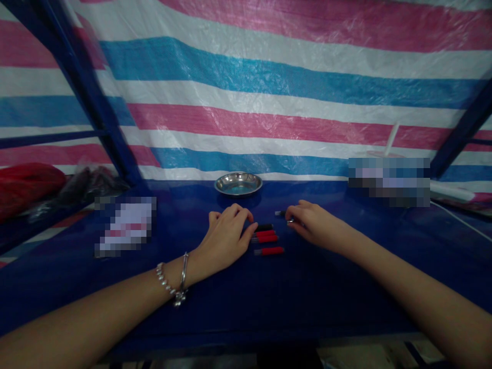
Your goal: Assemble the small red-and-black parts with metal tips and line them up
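Note:
My left hand point(229, 237), with a bead bracelet and a silver bangle at the wrist, rests on the blue tabletop with fingers bent and apart. Its thumb is at the left end of a short black pen-like piece point(265, 227). Just below lie two red pieces point(268, 239) with clear ends, close together, and a third red piece point(273, 250) nearer me. My right hand point(313, 221) is closed in a pinch, a small silvery bit showing at its fingertips. A dark piece with a clear end point(280, 213) sticks out left of these fingers; their grip is partly hidden.
A shallow metal dish point(238, 184) stands at the table's back edge. Blurred-out items lie at left point(128, 225) and back right point(389, 179). Red and dark plastic bags point(31, 187) sit far left. Blue metal posts point(82, 97) frame a striped sheet point(269, 66) behind the table.

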{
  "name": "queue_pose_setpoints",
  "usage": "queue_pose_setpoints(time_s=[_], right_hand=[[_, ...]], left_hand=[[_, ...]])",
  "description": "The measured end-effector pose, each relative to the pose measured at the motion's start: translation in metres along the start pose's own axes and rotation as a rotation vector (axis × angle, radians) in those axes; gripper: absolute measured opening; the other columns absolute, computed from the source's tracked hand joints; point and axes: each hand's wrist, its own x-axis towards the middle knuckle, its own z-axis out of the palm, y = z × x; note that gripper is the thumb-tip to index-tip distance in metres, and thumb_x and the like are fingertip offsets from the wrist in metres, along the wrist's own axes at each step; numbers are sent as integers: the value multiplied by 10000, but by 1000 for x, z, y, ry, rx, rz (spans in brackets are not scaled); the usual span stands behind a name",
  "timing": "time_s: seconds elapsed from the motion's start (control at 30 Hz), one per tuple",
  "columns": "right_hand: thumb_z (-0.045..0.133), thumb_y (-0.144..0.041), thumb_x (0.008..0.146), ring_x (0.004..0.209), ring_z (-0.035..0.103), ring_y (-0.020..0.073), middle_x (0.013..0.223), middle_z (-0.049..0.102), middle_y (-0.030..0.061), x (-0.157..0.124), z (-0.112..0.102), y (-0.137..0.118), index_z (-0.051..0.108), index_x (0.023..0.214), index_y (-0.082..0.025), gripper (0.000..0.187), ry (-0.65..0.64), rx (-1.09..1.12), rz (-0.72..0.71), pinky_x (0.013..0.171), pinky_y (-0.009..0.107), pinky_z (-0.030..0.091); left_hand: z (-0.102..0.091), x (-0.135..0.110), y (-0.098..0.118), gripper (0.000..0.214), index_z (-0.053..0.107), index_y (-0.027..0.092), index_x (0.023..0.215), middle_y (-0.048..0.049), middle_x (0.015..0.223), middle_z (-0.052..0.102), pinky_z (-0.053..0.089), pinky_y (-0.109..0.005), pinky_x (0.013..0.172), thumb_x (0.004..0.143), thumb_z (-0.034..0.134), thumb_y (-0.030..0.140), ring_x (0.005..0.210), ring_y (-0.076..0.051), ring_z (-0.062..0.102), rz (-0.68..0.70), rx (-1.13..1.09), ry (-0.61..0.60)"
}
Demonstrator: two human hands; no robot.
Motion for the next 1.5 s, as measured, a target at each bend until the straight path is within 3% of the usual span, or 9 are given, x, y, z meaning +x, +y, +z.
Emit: queue_pose_setpoints(time_s=[0.13,0.47,0.63,0.87,1.2,1.5], right_hand=[[435,-147,786,729,521,153,807,563,80,1,-1,0,563,902,-132,173,34,30,76,672,250,379],[449,-119,765,749,511,156,807,573,81,2,3,3,565,918,-121,192,89,62,69,687,261,393],[469,-170,792,821,483,183,800,576,89,3,4,7,582,838,-124,131,20,-63,-9,720,285,372],[476,-221,802,839,457,218,835,561,111,-1,3,7,598,859,-141,156,-43,-290,9,653,294,332],[493,-251,797,829,463,209,841,561,99,-1,4,8,585,874,-150,157,-29,-279,14,631,279,316],[377,-177,829,834,467,217,834,566,103,-2,2,6,581,854,-155,207,-54,-314,54,633,291,326]], left_hand=[[-1,0,1,164,500,180,903,-26,914,520,279,-349,720,861,391,296,912,-203,487,-8,-2,-12],[-2,1,2,168,510,183,903,-26,912,523,280,-346,721,858,394,296,898,-202,482,-5,-19,-15],[-1,0,0,167,509,183,894,-28,911,516,282,-344,720,858,390,295,897,-204,484,3,-12,-12],[-4,0,2,163,510,180,898,-34,928,516,283,-350,720,856,397,289,918,-210,481,0,-15,-31],[-5,1,3,158,509,181,899,-36,925,516,286,-355,729,853,393,276,897,-206,489,-4,-29,-51],[-6,1,5,151,502,180,899,-36,930,519,287,-358,731,855,396,277,923,-211,480,-6,-27,-59]])
